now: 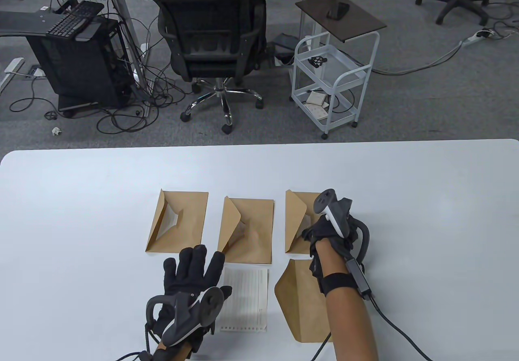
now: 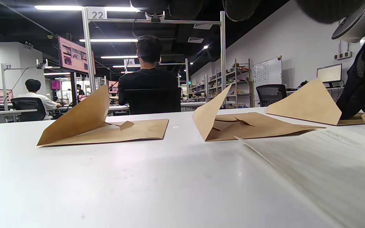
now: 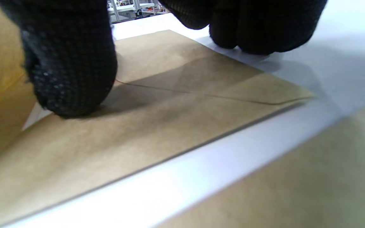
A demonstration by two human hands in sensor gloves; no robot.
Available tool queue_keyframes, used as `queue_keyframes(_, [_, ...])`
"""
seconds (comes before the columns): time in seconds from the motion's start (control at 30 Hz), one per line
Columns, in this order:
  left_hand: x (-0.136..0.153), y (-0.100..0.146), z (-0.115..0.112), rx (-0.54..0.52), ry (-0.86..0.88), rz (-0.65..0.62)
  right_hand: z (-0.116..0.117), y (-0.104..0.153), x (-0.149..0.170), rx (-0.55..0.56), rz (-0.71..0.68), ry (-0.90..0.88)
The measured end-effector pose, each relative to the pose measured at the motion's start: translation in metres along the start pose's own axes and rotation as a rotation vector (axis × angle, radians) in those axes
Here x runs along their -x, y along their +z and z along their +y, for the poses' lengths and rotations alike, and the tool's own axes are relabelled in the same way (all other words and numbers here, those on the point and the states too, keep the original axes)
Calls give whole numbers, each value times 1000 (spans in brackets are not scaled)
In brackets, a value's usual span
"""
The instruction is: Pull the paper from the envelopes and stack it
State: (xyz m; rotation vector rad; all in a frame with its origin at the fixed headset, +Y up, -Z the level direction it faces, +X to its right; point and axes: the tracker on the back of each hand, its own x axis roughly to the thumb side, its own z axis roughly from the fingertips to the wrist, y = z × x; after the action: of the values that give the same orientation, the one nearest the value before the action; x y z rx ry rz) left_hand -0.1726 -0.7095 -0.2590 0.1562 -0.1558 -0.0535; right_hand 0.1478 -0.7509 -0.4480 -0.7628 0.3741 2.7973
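Right hand [image 1: 324,231] bent down on the right envelope [image 1: 295,223] — grip pressing it; left hand [image 1: 190,280] flat, fingers spread, beside the paper [image 1: 245,300].

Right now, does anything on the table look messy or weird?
A little. The middle envelope looks crumpled and bulges near its opening. The near envelope lies tilted, out of line with the row of three. The paper lies flat.

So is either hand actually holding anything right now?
Left hand holds nothing. Right hand rests its fingertips on the rightmost envelope; a real grip isn't visible.
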Motion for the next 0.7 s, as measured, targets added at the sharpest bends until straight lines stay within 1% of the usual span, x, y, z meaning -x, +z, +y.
queue_keyframes(0.07, [0, 0, 0, 2, 2, 3, -1, 0, 1, 25, -1, -1])
queue_keyframes(0.17, [0, 0, 1, -3, 4, 3, -2, 0, 0, 26, 24, 11])
queue_keyframes(0.2, [0, 0, 0, -5, 3, 3, -2, -1, 1, 18, 32, 8])
queue_keyframes(0.23, [1, 0, 0, -6, 0, 4, -1, -2, 2, -4, 39, -33])
queue_keyframes(0.27, [1, 0, 0, -7, -1, 6, -1, -3, 3, -2, 42, -50])
queue_keyframes(0.33, [2, 0, 1, -10, 2, 9, -2, -5, 4, -39, 51, -41])
queue_keyframes(0.47, [2, -1, 1, -13, 6, 10, -1, -8, 6, -57, 57, -83])
queue_keyframes(0.53, [2, -1, 0, -9, -2, 8, 3, -9, 9, -110, 56, -150])
queue_keyframes(0.57, [2, -1, 1, -10, -4, 8, 4, -9, 11, -114, 61, -169])
queue_keyframes(0.7, [3, 0, 1, -16, -2, 9, 3, -6, 15, -79, 64, -118])
